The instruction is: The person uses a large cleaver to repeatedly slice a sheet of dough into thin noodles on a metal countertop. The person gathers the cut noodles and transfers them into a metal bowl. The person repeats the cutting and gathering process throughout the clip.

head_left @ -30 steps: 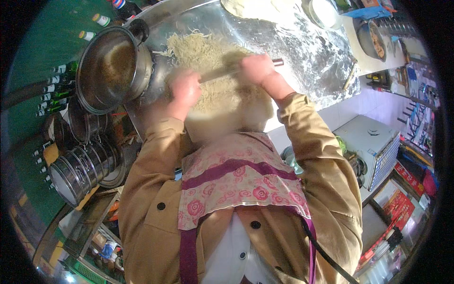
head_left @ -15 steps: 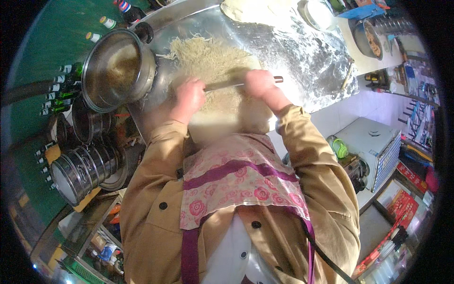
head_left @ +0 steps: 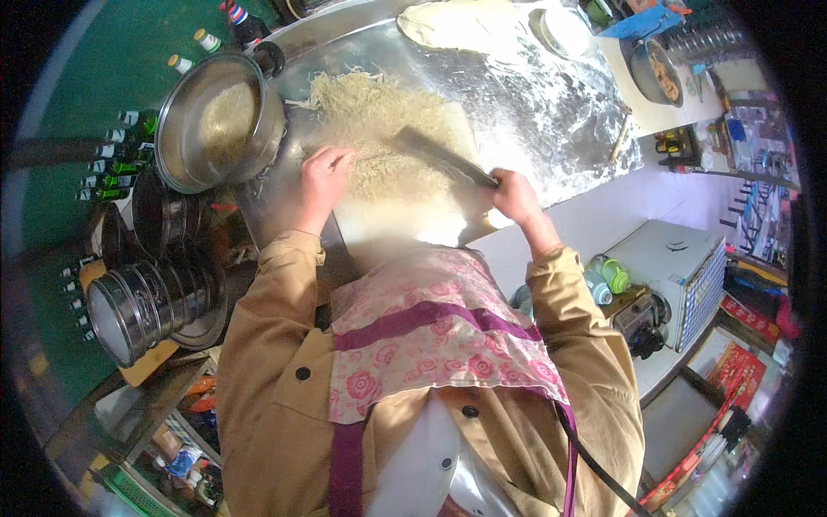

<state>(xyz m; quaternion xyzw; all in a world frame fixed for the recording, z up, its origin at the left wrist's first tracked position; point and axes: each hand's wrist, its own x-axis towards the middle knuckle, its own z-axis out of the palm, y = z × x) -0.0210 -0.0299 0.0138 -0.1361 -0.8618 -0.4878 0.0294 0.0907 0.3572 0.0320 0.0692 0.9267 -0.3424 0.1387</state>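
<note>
I see green bottles [head_left: 127, 167], partly hidden by a big pot [head_left: 273, 129]. Next, the left hand [head_left: 324, 179] has bent fingers; I can't tell if they pinch anything. Pale strips [head_left: 375, 102] lie on the board [head_left: 383, 222], its near edge behind the apron [head_left: 435, 332]. The knife [head_left: 444, 155] looks blurry above. The right hand [head_left: 517, 202] grips and hides its handle.

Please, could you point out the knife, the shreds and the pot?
Knife [head_left: 443, 154]: head view, on its blade.
Shreds [head_left: 370, 102]: head view, on the pile's upper part.
Pot [head_left: 274, 129]: head view, on its outer wall.
</note>
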